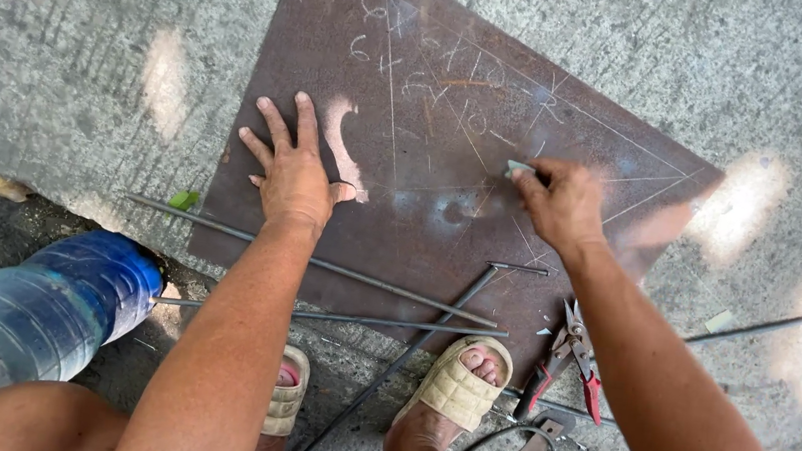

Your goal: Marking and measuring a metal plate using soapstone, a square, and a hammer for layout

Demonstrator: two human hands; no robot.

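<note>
A rusty brown metal sheet (458, 81) lies flat on the concrete, covered with chalk lines and scribbles. My left hand (292, 168) presses flat on its left part, fingers spread. Over the sheet's middle, my right hand (560, 201) pinches a small pale piece of chalk (518, 168), its tip touching the metal beside a chalk line. My two sandalled feet (458, 383) rest at the sheet's near edge.
Several thin steel rods (365, 280) lie across the sheet's near edge. Red-handled snips (573, 351) sit by my right forearm. A large blue-capped water bottle (29, 314) lies at lower left. A black cable (507, 439) curls near my right foot.
</note>
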